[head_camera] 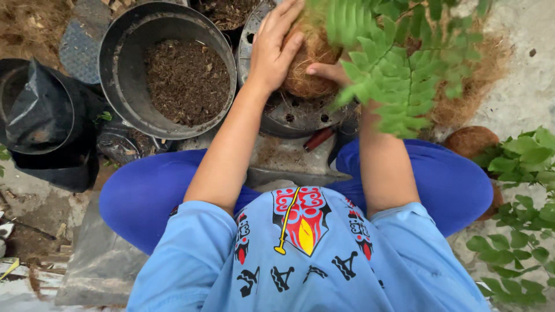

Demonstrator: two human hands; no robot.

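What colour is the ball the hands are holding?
The ball is brown and fibrous, seen in the head view.

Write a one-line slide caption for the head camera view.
Both hands, left hand and right hand, press a brown fibrous coconut-husk ball beneath green fern fronds.

Both hands, left hand (276, 49) and right hand (328, 70), are pressing a brown fibre ball (309, 63) under a fern (399, 63), over a perforated pot (300, 112) beside a soil tub (124, 63).
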